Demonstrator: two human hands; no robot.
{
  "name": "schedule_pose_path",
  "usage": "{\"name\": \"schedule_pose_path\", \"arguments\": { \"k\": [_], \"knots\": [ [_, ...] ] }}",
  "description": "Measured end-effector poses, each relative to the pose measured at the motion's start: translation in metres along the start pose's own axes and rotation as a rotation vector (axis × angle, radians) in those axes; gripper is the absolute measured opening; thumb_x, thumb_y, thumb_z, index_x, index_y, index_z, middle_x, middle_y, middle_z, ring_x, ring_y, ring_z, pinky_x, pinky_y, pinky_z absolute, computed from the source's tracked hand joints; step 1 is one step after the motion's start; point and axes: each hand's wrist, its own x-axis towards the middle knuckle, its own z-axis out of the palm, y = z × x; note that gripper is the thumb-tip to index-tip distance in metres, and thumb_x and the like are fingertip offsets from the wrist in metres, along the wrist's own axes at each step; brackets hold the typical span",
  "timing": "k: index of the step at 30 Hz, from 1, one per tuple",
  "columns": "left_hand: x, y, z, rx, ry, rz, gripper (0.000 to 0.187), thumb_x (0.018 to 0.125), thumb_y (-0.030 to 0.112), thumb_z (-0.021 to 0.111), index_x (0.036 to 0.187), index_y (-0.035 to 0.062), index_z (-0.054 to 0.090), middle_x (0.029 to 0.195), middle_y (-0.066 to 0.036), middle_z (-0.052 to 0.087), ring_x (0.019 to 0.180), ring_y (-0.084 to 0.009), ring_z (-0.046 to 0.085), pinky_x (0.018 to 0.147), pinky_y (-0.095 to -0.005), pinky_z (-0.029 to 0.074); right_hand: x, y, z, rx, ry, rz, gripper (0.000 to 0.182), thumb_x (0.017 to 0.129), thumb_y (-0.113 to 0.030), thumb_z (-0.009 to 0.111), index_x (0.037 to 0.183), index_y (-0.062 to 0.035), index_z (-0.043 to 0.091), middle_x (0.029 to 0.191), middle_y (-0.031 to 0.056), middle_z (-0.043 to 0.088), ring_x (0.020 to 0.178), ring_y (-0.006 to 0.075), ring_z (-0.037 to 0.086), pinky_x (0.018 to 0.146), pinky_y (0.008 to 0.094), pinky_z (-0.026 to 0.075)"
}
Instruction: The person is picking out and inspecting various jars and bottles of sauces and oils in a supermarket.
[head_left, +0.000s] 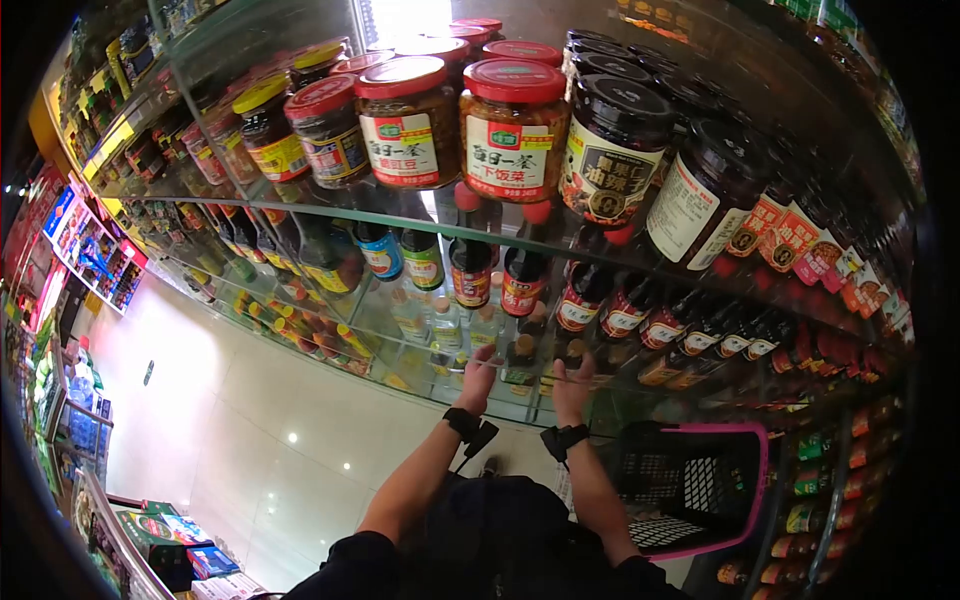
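My left hand (478,382) is at the front edge of a lower glass shelf, fingers apart and nothing visible in them. To its right, my right hand (572,388) reaches to the same edge with thumb and fingers spread, just below a dark bottle cap (575,348); contact cannot be made out. Between the hands stands another dark-capped bottle (523,348). Clear bottles (445,325) are left of and above my left hand. Dark sauce bottles (583,297) line the shelf above my right hand. Both wrists wear black straps.
Red-lidded jars (512,130) and black-lidded jars (615,150) fill the upper glass shelf. A black basket with a pink rim (765,480) is at the lower right, beside more shelved bottles (810,480). Boxes (160,535) are at the lower left, beside the tiled floor (240,400).
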Motion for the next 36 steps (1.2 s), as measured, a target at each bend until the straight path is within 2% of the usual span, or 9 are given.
{"name": "schedule_pose_path", "arguments": {
  "k": [4, 7, 11, 13, 20, 22, 26, 32, 36],
  "knots": [
    [0.011, 0.006, 0.020, 0.088, -0.050, 0.043, 0.043, 0.072, 0.006, 0.058, 0.113, 0.0032, 0.049, 0.108, -0.006, 0.052, 0.099, -0.0151, 0.047, 0.086, -0.0275, 0.037, 0.018, 0.001, 0.003, 0.025, -0.007, -0.022, 0.041, 0.077, -0.020, 0.061, 0.109, 0.0005, 0.046, 0.102, 0.0171, 0.051, 0.096, 0.0316, 0.048, 0.082, 0.0395, 0.038],
    [0.028, -0.001, 0.023, 0.200, -0.211, 0.134, 0.042, 0.069, 0.005, 0.061, 0.110, 0.0049, 0.050, 0.107, -0.005, 0.052, 0.097, -0.0142, 0.048, 0.084, -0.0269, 0.038, 0.030, 0.013, 0.004, 0.137, -0.095, 0.113, 0.039, 0.076, -0.023, 0.063, 0.105, -0.0014, 0.050, 0.096, 0.0143, 0.054, 0.089, 0.0300, 0.051, 0.078, 0.0384, 0.040],
    [0.039, -0.005, 0.026, 0.260, -0.212, 0.171, 0.039, 0.067, 0.008, 0.063, 0.105, 0.0041, 0.052, 0.100, -0.004, 0.054, 0.093, -0.0131, 0.049, 0.080, -0.0260, 0.040, 0.032, 0.020, 0.005, 0.188, -0.105, 0.163, 0.037, 0.074, -0.025, 0.064, 0.101, -0.0024, 0.052, 0.092, 0.0127, 0.054, 0.085, 0.0283, 0.052, 0.074, 0.0373, 0.041],
    [0.046, -0.006, 0.029, 0.403, -0.204, 0.320, 0.038, 0.066, 0.011, 0.066, 0.102, 0.0039, 0.053, 0.092, -0.003, 0.057, 0.087, -0.0122, 0.052, 0.077, -0.0256, 0.041, 0.035, 0.019, 0.004, 0.170, -0.139, 0.139, 0.035, 0.073, -0.024, 0.065, 0.098, -0.0026, 0.053, 0.088, 0.0115, 0.054, 0.082, 0.0269, 0.052, 0.073, 0.0374, 0.041],
    [0.047, -0.005, 0.031, 0.422, -0.220, 0.267, 0.037, 0.066, 0.016, 0.070, 0.097, 0.0045, 0.055, 0.085, -0.001, 0.058, 0.079, -0.0102, 0.053, 0.072, -0.0243, 0.043, 0.037, -0.003, -0.004, 0.024, -0.139, 0.086, 0.036, 0.065, -0.024, 0.072, 0.089, -0.0025, 0.054, 0.085, 0.0117, 0.053, 0.079, 0.0289, 0.052, 0.071, 0.0379, 0.041],
    [0.039, 0.001, 0.033, 0.509, -0.173, 0.283, 0.036, 0.065, 0.017, 0.072, 0.095, 0.0041, 0.056, 0.084, 0.000, 0.059, 0.079, -0.0092, 0.053, 0.071, -0.0242, 0.043, 0.034, -0.005, -0.003, -0.064, -0.030, -0.034, 0.034, 0.062, -0.022, 0.073, 0.081, -0.0021, 0.053, 0.076, 0.0090, 0.052, 0.067, 0.0232, 0.052, 0.061, 0.0329, 0.042],
    [0.035, 0.004, 0.037, 0.446, -0.197, 0.324, 0.035, 0.065, 0.017, 0.072, 0.094, 0.0034, 0.057, 0.084, 0.000, 0.059, 0.079, -0.0084, 0.053, 0.071, -0.0243, 0.044, 0.034, -0.009, -0.007, -0.043, -0.066, 0.031, 0.036, 0.061, -0.025, 0.073, 0.079, -0.0031, 0.050, 0.078, 0.0118, 0.049, 0.074, 0.0307, 0.051, 0.065, 0.0394, 0.041],
    [0.038, -0.001, 0.038, 0.691, -0.099, 0.387, 0.040, 0.063, 0.027, 0.073, 0.089, 0.0020, 0.057, 0.081, -0.010, 0.059, 0.076, -0.0211, 0.058, 0.070, -0.0303, 0.045, 0.031, 0.011, -0.001, -0.024, -0.072, 0.051, 0.039, 0.061, -0.025, 0.073, 0.080, -0.0041, 0.047, 0.078, 0.0119, 0.047, 0.072, 0.0309, 0.050, 0.062, 0.0394, 0.041],
    [0.054, -0.011, 0.039, 0.729, -0.074, 0.623, 0.040, 0.060, 0.031, 0.073, 0.082, 0.0022, 0.056, 0.076, -0.014, 0.057, 0.073, -0.0287, 0.056, 0.065, -0.0358, 0.044, 0.033, 0.005, -0.004, -0.051, -0.021, -0.007, 0.037, 0.061, -0.021, 0.073, 0.081, -0.0043, 0.047, 0.078, 0.0124, 0.047, 0.073, 0.0313, 0.050, 0.063, 0.0391, 0.041]
  ]
}}
